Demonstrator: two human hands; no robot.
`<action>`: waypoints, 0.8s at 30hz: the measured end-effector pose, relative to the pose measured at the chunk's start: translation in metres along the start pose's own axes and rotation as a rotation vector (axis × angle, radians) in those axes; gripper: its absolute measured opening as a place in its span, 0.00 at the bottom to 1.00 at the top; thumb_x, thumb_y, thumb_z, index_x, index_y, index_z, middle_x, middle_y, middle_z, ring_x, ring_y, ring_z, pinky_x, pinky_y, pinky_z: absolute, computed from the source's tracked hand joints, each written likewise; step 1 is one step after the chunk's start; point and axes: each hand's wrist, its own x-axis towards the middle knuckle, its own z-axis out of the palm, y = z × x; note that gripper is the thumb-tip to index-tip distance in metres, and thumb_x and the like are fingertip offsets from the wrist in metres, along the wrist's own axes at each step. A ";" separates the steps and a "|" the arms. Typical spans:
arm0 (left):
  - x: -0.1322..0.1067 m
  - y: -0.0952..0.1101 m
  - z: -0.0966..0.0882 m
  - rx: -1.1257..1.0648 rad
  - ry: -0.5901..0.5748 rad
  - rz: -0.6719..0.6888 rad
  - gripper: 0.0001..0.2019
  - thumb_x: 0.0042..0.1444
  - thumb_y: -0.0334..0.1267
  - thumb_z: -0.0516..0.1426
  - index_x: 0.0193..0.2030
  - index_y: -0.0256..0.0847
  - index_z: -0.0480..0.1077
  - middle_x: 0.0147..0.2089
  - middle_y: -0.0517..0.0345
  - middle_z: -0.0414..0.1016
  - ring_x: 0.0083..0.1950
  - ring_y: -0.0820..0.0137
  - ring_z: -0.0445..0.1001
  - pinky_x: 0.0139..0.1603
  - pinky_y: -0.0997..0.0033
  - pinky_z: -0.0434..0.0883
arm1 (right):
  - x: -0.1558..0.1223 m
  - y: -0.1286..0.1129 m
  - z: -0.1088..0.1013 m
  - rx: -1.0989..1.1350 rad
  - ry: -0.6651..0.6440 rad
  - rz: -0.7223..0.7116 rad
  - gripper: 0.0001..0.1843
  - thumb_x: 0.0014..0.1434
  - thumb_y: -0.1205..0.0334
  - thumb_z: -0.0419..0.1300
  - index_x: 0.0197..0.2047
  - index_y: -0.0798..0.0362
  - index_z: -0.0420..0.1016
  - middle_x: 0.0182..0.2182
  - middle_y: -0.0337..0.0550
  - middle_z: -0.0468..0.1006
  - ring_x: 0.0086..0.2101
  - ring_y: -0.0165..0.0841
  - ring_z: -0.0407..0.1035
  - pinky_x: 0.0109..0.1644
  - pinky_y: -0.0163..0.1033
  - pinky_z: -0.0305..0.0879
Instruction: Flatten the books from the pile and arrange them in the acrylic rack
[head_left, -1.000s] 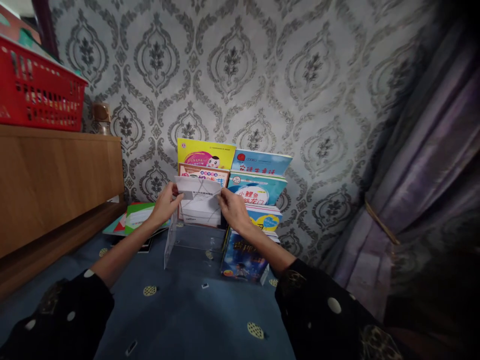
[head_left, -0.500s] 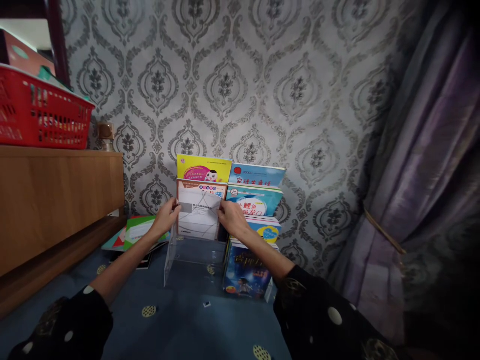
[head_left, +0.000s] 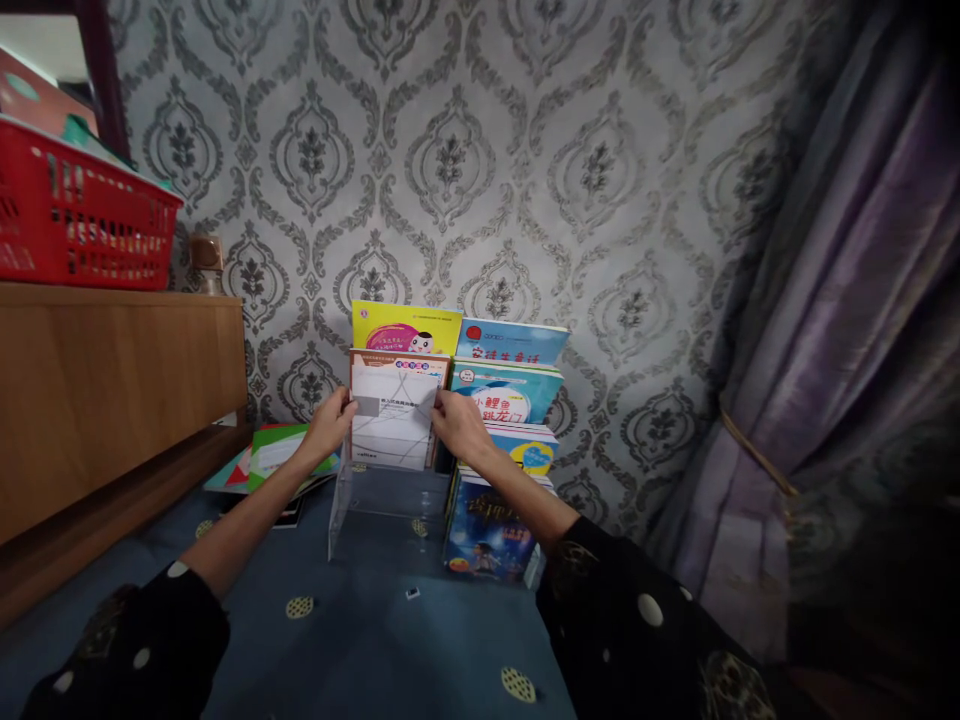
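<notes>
A white booklet with a grey block and dark print stands upright between my hands, in the left half of a clear tiered book rack. My left hand pinches its left edge, and my right hand pinches its right edge. Just behind it show the top of a brown-bordered book and, higher up, a yellow book. The rack's right half holds a light-blue book, a teal book and a dark-blue book, partly behind my right forearm.
Several loose books lie on the blue patterned cloth left of the rack. A wooden cabinet with a red basket stands at the left. Patterned wallpaper rises behind, and a purple curtain hangs right.
The white booklet sits more squarely in front of the brown-bordered book, with both hands still on its edges. The whole view has shifted slightly.
</notes>
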 end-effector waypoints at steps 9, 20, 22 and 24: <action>-0.002 0.001 0.001 0.024 0.019 0.018 0.05 0.56 0.40 0.52 0.34 0.42 0.64 0.34 0.58 0.72 0.40 0.64 0.70 0.42 0.66 0.68 | -0.008 0.001 -0.005 0.122 -0.015 -0.008 0.11 0.60 0.74 0.53 0.40 0.56 0.75 0.29 0.45 0.80 0.35 0.36 0.74 0.36 0.34 0.59; -0.007 -0.001 -0.004 -0.010 -0.027 0.038 0.11 0.56 0.40 0.53 0.43 0.39 0.68 0.39 0.56 0.75 0.44 0.63 0.71 0.49 0.63 0.69 | -0.018 0.004 -0.001 0.132 -0.005 -0.073 0.11 0.61 0.74 0.53 0.43 0.56 0.74 0.33 0.47 0.82 0.38 0.38 0.76 0.38 0.34 0.59; -0.007 -0.001 -0.004 -0.022 -0.035 0.041 0.12 0.56 0.40 0.53 0.45 0.38 0.68 0.40 0.55 0.75 0.45 0.63 0.72 0.50 0.62 0.69 | -0.019 0.004 -0.001 0.129 -0.010 -0.070 0.11 0.61 0.73 0.53 0.44 0.56 0.73 0.35 0.48 0.83 0.39 0.39 0.76 0.39 0.34 0.60; -0.007 -0.001 -0.005 -0.035 -0.043 0.045 0.13 0.56 0.41 0.53 0.46 0.37 0.68 0.42 0.54 0.76 0.46 0.62 0.72 0.52 0.61 0.69 | -0.021 0.004 -0.001 0.130 -0.012 -0.069 0.11 0.61 0.73 0.53 0.45 0.56 0.73 0.37 0.49 0.83 0.41 0.39 0.76 0.40 0.35 0.61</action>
